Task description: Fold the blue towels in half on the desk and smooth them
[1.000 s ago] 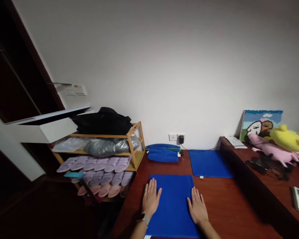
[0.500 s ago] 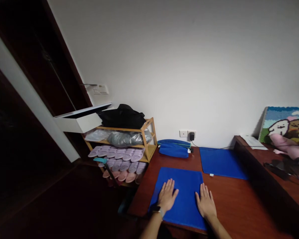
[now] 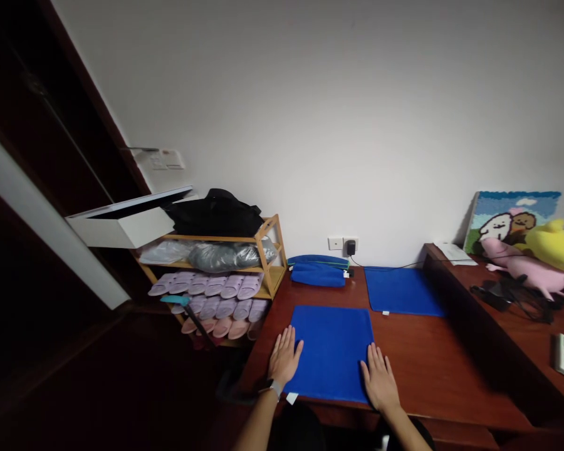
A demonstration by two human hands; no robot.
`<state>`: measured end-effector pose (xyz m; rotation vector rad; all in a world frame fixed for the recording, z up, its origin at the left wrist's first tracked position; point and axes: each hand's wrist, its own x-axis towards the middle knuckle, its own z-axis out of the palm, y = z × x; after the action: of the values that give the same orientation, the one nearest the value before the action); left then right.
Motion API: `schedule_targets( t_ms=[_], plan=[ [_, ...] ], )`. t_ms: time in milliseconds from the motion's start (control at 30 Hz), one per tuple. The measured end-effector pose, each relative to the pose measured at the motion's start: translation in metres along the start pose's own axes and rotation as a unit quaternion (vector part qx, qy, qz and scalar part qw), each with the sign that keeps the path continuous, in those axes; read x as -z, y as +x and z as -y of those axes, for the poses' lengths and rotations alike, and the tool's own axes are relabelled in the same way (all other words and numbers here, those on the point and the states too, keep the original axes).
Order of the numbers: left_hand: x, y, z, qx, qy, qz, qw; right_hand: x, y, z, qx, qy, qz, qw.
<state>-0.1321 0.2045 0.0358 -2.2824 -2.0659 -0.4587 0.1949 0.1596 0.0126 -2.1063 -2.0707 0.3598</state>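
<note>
Left hand (image 3: 283,362) shifted outward since half a second ago, from atop the cloth (image 3: 333,351) to its nine o'clock edge; flat, thumb spread. Right hand (image 3: 380,381) flat too, thumb spread, at four o'clock edge. Cloth lies flat on surface (image 3: 437,369), white tag (image 3: 292,398) at seven. Blue bundle (image 3: 318,275) at twelve, far cloth (image 3: 404,291) between one and two.

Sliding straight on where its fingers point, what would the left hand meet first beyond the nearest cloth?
The left hand would probably meet the folded blue cloth near the wall, though depth is unclear.
</note>
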Motion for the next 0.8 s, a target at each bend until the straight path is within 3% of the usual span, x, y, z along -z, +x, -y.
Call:
schedule_targets(
  t_ms=[100, 233, 300, 400, 500, 700, 800],
  plan=[
    [0.003, -0.005, -0.035, -0.052, -0.013, -0.027, 0.998, 0.002, -0.008, 0.001, 0.005, -0.004, 0.003, 1.0],
    [-0.014, -0.02, -0.118, -0.182, -0.035, 0.013, 0.983, 0.008, -0.009, 0.003, 0.007, -0.007, 0.003, 1.0],
    [-0.024, -0.028, -0.153, -0.215, -0.054, 0.037, 0.974, 0.009, -0.008, 0.002, 0.012, -0.005, 0.003, 1.0],
    [-0.031, -0.037, -0.168, -0.202, -0.062, 0.061, 0.976, 0.01, -0.009, 0.002, 0.016, -0.002, 0.003, 1.0],
    [-0.024, -0.044, -0.134, -0.179, -0.056, 0.063, 0.98, 0.011, -0.011, 0.004, 0.007, -0.008, 0.006, 1.0],
    [-0.005, -0.068, -0.009, -0.027, 0.008, 0.037, 0.999, 0.017, -0.009, 0.008, -0.007, -0.014, 0.016, 1.0],
    [-0.006, -0.078, 0.022, -0.011, 0.022, 0.019, 1.0, 0.022, -0.008, 0.009, -0.011, -0.014, 0.035, 0.999]
  ],
)
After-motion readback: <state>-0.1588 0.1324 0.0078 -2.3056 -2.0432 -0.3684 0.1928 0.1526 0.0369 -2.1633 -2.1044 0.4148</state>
